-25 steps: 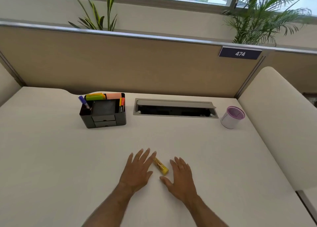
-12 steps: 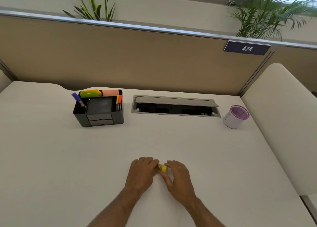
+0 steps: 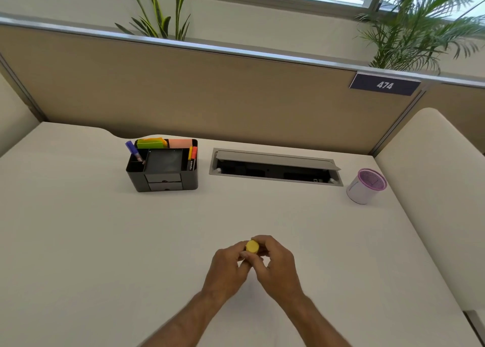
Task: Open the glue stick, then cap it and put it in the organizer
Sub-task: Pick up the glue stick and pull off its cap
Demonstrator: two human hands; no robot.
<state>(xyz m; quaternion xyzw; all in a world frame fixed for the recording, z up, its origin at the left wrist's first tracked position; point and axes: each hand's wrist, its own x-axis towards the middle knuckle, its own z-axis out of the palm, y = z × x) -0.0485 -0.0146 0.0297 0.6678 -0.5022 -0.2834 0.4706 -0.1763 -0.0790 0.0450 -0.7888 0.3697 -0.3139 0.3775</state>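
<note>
A yellow glue stick (image 3: 252, 246) stands on end between my two hands, just above the near middle of the white desk (image 3: 78, 241). Only its round yellow end shows; the body is hidden by my fingers. My left hand (image 3: 228, 269) grips it from the left and my right hand (image 3: 275, 264) wraps it from the right. I cannot tell whether the cap is on. The black organizer (image 3: 162, 174) sits far left of centre, holding markers and sticky notes.
A grey cable hatch (image 3: 275, 166) lies open in the desk behind my hands. A pink mesh cup (image 3: 366, 186) stands at the far right. A tan partition (image 3: 236, 97) closes off the back, and a cream padded panel (image 3: 441, 189) borders the right.
The glue stick lay flat on the desk between my open hands. Both hands closed on it and raised it upright off the desk.
</note>
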